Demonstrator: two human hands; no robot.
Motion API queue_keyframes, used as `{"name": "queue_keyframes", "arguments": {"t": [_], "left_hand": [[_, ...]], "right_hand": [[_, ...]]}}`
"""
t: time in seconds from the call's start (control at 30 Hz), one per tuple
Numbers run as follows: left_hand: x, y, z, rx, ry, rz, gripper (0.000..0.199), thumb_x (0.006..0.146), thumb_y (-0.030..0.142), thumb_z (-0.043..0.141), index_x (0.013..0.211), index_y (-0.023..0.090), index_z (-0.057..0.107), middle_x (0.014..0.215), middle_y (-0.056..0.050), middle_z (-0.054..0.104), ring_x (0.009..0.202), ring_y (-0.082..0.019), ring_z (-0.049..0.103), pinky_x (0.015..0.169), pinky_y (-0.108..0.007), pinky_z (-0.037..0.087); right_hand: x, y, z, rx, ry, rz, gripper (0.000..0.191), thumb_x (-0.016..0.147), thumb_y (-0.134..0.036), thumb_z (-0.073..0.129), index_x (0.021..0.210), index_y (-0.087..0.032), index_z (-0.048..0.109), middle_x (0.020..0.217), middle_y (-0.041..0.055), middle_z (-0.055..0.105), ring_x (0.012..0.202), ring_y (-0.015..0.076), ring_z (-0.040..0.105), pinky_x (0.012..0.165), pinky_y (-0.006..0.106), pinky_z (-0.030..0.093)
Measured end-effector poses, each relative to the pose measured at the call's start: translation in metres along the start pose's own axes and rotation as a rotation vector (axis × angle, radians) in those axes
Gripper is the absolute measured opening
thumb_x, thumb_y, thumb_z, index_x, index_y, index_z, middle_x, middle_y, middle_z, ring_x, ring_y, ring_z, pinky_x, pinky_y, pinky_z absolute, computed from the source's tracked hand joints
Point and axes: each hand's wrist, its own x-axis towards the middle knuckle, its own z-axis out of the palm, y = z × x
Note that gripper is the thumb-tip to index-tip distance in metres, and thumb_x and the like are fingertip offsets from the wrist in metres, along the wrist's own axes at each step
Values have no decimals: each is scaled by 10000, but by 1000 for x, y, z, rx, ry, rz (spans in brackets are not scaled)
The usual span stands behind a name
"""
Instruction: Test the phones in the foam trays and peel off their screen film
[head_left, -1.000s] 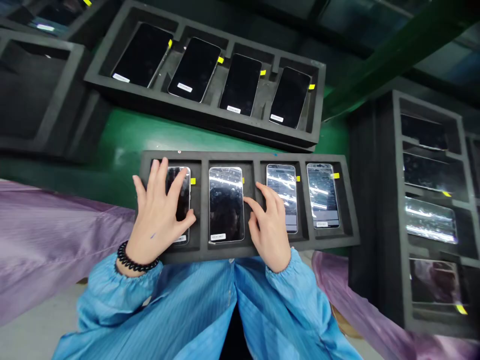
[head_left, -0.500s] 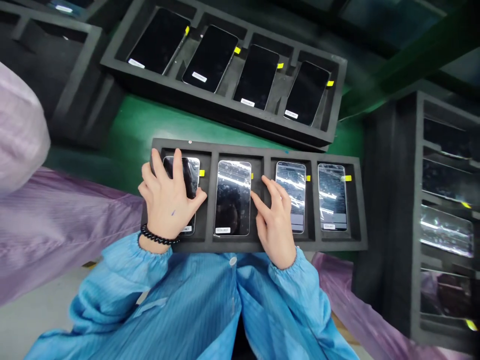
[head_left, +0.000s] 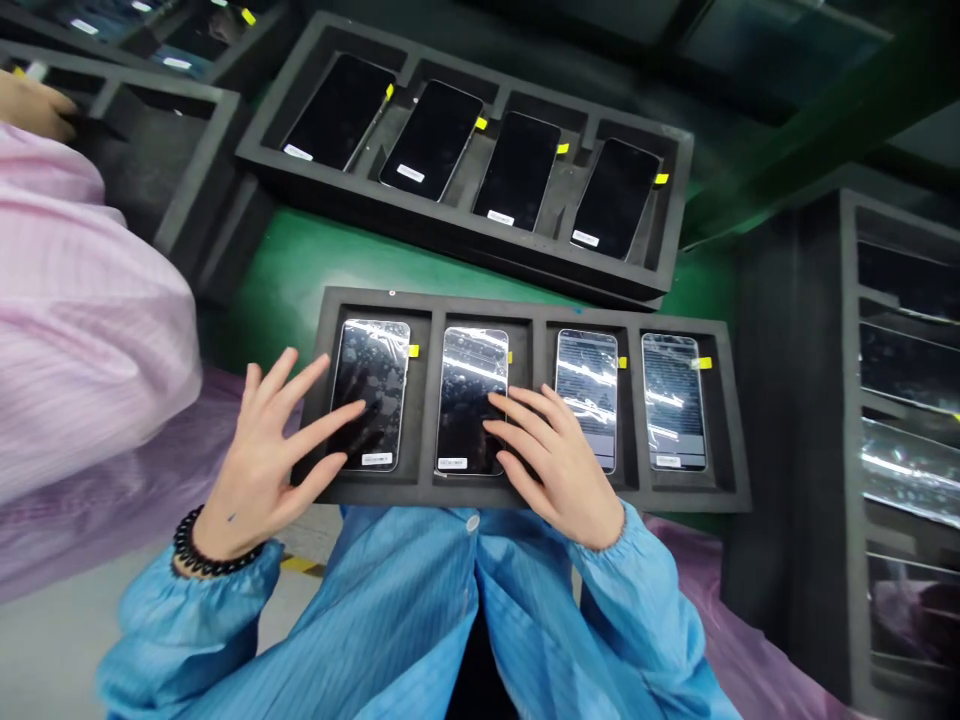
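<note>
In front of me lies a black foam tray (head_left: pixel 424 490) with a smartphone in each compartment. My left hand (head_left: pixel 274 455), fingers spread, is at the tray's left end, its index finger over the leftmost phone (head_left: pixel 382 390), whose screen is dark. My right hand (head_left: pixel 559 460) has its fingers stretched over the right edge of the second phone (head_left: pixel 465 400), also dark. Whether the fingertips press on the glass I cannot tell. The third phone (head_left: pixel 589 385) and the rightmost phone (head_left: pixel 671 390) show lit screens with lines of text. Yellow tabs stick out beside the phones.
Behind is another black foam tray (head_left: pixel 450 215) holding dark phones, on a green tabletop (head_left: pixel 322 255). A foam tray stack (head_left: pixel 795 420) with phones stands at right. At left, a co-worker's pink sleeve (head_left: pixel 90 320) and hand (head_left: pixel 30 105) are beside a further foam tray (head_left: pixel 202 170).
My left hand has moved left and down off the leftmost phone, uncovering its screen. My right hand has shifted onto the second phone's edge. The co-worker's sleeve reaches further into view.
</note>
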Motion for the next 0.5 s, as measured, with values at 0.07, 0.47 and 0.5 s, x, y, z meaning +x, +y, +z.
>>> {"name": "queue_keyframes", "arguments": {"t": [0.07, 0.47, 0.5], "left_hand": [[-8, -3, 0, -16, 15, 32, 587, 905, 229, 577, 1430, 482, 507, 1682, 91, 254, 1569, -361, 219, 1284, -704, 77], [-8, -27, 7, -12, -62, 108, 599, 932, 306, 495, 1489, 508, 408, 1691, 77, 217, 1569, -387, 205, 1228, -783, 104], [-3, -31, 8, 13, -60, 85, 594, 949, 328, 467, 1511, 497, 375, 1701, 72, 180, 1572, -399, 185, 1215, -802, 104]], "right_hand": [[1, 2, -2, 32, 4, -78, 251, 993, -188, 501, 1186, -178, 662, 1356, 60, 693, 1316, 260, 571, 1203, 554, 398], [11, 9, 1, 24, -88, -150, 299, 1005, -168, 459, 1239, -200, 642, 1285, 16, 737, 1240, 241, 608, 1216, 575, 359], [14, 10, 0, -21, -93, -91, 316, 1020, -206, 447, 1282, -192, 624, 1327, 41, 714, 1266, 262, 592, 1201, 594, 369]]}}
